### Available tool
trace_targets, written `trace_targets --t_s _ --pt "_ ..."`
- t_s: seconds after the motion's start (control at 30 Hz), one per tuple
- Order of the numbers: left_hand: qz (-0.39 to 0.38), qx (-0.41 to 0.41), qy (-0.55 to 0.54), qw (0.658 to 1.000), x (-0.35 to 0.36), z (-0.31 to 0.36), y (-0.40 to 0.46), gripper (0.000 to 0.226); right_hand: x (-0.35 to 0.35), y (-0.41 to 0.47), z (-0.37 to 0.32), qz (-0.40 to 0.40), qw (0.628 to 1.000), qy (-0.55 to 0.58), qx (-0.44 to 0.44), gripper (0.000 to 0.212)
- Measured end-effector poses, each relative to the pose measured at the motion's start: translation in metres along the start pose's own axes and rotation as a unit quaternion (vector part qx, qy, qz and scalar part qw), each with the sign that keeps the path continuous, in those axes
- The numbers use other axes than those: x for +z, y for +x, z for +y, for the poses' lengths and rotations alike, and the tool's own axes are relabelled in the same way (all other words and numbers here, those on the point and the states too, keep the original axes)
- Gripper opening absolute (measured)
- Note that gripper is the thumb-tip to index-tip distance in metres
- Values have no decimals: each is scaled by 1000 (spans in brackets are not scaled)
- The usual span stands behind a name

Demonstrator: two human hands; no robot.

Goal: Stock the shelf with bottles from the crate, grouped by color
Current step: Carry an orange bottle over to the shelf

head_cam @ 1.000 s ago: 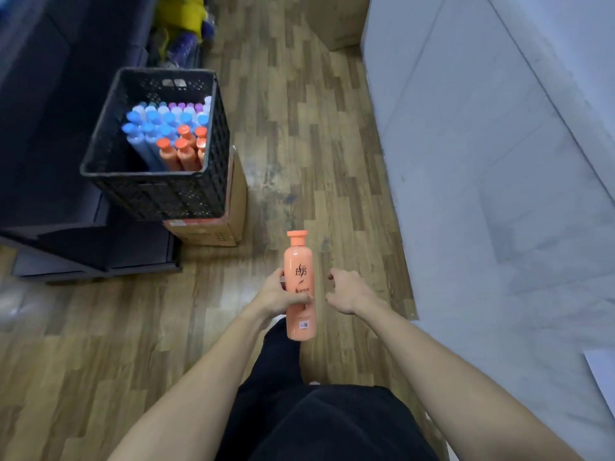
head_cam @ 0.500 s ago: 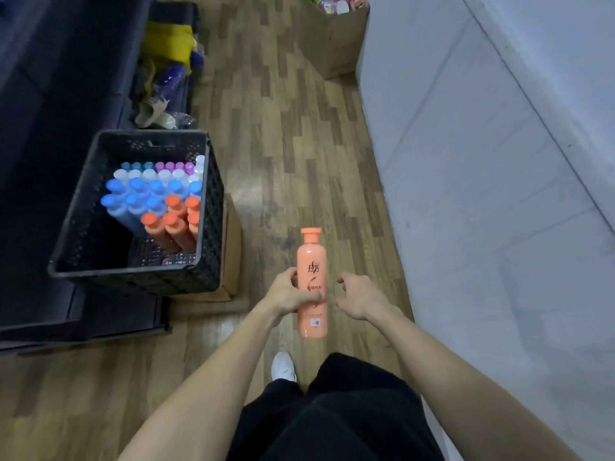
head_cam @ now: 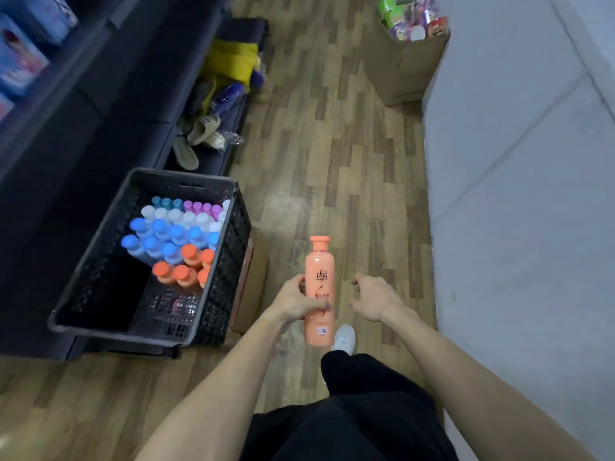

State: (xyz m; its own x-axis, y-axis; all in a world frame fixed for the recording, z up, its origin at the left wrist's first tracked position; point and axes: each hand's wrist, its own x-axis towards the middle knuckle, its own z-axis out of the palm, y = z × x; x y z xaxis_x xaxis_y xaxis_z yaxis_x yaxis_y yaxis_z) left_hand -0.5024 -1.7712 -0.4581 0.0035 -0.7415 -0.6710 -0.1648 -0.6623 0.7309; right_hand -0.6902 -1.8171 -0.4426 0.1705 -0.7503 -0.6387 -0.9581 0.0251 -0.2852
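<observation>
Fingers [head_cam: 324, 306] of your left hand [head_cam: 296, 302] grasp the orange bottle [head_cam: 318, 291] upright, your right hand [head_cam: 374, 299] loosely curled and holding nothing just beside it, the black crate [head_cam: 213, 314] of bottles left of them, a cardboard box [head_cam: 404, 68] well beyond.

The orange bottle [head_cam: 318, 291] in my left grip [head_cam: 293, 302] bears dark Chinese characters, too blurred to read.

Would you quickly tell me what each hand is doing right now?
Left hand: grips the orange bottle upright, around its middle.
Right hand: holds nothing, fingers loosely curled, apart from the bottle.
</observation>
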Motion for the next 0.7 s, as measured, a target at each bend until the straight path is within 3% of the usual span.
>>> trace_targets --t_s 0.17,0.3,0.47,0.7 --pt "71 3 -38 997 -17 58 38 59 -73 77 -18 -25 995 -69 -72 45" --pt "178 -4 -79 981 -55 74 53 76 -113 126 -60 -43 983 -103 -144 53" --pt "280 -6 -159 947 -112 88 40 50 -134 170 -133 -58 960 -152 -229 52" --pt "363 -7 -216 906 -196 67 30 51 -126 192 -250 -61 921 -207 -324 49"
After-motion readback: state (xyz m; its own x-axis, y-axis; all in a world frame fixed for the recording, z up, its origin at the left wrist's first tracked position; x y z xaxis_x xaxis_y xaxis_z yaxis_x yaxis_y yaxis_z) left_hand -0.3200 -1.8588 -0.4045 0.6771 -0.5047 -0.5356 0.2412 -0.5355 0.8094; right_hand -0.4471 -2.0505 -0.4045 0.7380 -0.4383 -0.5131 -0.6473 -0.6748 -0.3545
